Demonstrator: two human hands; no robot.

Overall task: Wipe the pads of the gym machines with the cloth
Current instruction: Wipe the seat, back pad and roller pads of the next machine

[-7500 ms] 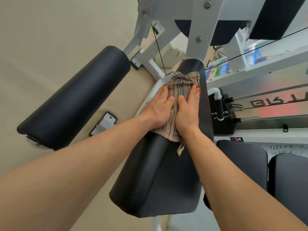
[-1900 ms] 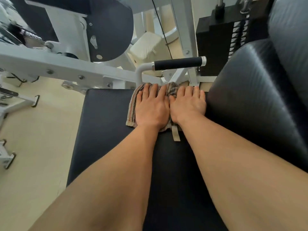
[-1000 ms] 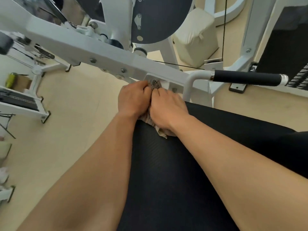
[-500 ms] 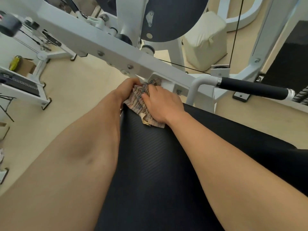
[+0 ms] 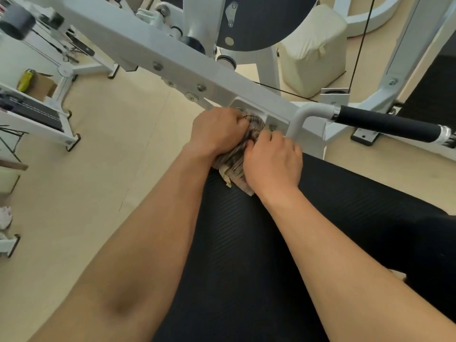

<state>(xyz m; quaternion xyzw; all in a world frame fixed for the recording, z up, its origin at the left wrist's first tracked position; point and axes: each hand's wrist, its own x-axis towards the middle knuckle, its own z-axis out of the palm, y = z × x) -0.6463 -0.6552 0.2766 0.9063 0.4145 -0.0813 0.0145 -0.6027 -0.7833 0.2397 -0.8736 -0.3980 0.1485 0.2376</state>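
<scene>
A black ribbed seat pad (image 5: 259, 243) fills the lower middle of the head view. At its far left corner lies a bunched striped cloth (image 5: 237, 159), pressed against the white frame. My left hand (image 5: 217, 132) is curled over the cloth's far side. Beside it, my right hand (image 5: 274, 161) grips the cloth's near side and rests on the pad. Most of the cloth is hidden under both hands; a tan label tab sticks out below.
A white machine beam (image 5: 153, 53) runs diagonally just beyond my hands. A black foam handle (image 5: 387, 123) juts out to the right. A round black pad (image 5: 266, 18) hangs above, with a cream cushion (image 5: 313, 53) and a thin cable (image 5: 360, 43) behind. Beige floor spreads left, with another white machine (image 5: 34, 112).
My left hand has turned over and now curls on top of the cloth, bunching it tighter against the frame. My right hand has slid slightly toward me.
</scene>
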